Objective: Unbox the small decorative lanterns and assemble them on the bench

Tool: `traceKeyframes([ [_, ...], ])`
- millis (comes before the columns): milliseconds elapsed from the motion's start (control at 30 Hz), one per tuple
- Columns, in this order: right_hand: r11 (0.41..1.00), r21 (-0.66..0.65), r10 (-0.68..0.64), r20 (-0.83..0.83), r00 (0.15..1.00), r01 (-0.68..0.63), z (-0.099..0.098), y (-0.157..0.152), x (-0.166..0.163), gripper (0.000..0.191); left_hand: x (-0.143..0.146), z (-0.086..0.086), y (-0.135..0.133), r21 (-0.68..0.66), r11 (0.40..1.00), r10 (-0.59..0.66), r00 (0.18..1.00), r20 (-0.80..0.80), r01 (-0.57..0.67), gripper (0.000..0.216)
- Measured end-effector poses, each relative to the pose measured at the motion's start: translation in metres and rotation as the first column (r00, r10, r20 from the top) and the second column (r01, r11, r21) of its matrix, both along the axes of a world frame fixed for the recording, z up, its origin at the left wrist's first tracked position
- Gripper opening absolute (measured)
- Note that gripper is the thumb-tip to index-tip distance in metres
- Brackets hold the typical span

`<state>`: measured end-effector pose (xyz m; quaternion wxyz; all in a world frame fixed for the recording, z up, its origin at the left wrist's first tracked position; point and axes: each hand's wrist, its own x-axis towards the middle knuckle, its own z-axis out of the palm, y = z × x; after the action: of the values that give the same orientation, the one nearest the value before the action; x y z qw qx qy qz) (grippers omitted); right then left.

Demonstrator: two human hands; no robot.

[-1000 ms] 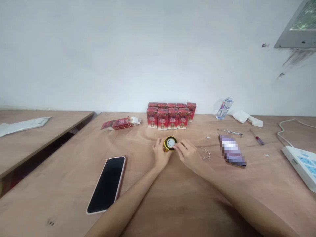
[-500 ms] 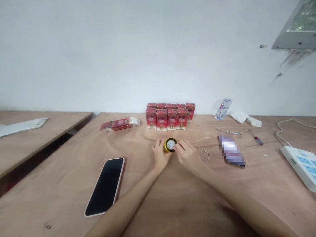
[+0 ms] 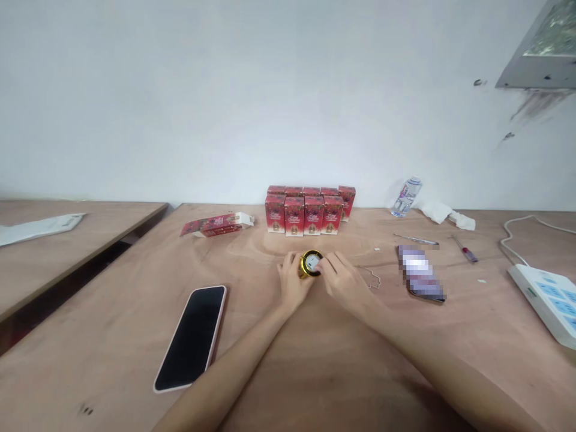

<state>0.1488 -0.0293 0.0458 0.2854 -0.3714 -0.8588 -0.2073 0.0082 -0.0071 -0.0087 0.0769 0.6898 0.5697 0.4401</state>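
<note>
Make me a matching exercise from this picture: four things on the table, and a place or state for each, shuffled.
Things
1. Gold round object
2. Pale-edged phone
3. Clear bottle
4. Power strip

Places and states
A. Near the wall, beside the crumpled white tissue
B. White with blue patches, at the picture's right edge
C. In the left hand's grip, right hand at its face
D. Lying dark screen up

Pairs: 1-C, 2-D, 3-A, 4-B
</note>
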Motion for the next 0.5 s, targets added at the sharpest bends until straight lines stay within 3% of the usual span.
traceKeyframes([
  [167,0.999,-0.049,0.016,-0.063,0.998,-0.019,-0.003,0.001,0.0,0.019,0.0,-0.002,0.001,-0.003,1.0,0.001,1.0,0.0,-0.001,0.025],
  [300,0.96,-0.253,0.015,-0.389,0.921,-0.123,0.001,0.005,0.002,0.007,0.0,0.0,0.001,0.025,0.999,-0.029,0.999,0.037,0.028,0.024],
  [367,0.873,-0.423,-0.06,-0.585,0.809,-0.242,0.003,0.009,0.004,0.012,0.0,0.002,0.0,0.033,0.998,-0.056,0.997,0.047,0.055,0.025],
  [433,0.714,-0.563,-0.171,-0.716,0.676,-0.416,0.004,0.014,0.006,0.03,0.0,0.004,-0.001,0.04,0.995,-0.089,0.995,0.045,0.087,0.027],
  [500,0.552,-0.616,-0.275,-0.771,0.575,-0.562,0.005,0.019,0.007,0.043,0.0,0.006,-0.002,0.054,0.992,-0.117,0.992,0.043,0.115,0.028],
])
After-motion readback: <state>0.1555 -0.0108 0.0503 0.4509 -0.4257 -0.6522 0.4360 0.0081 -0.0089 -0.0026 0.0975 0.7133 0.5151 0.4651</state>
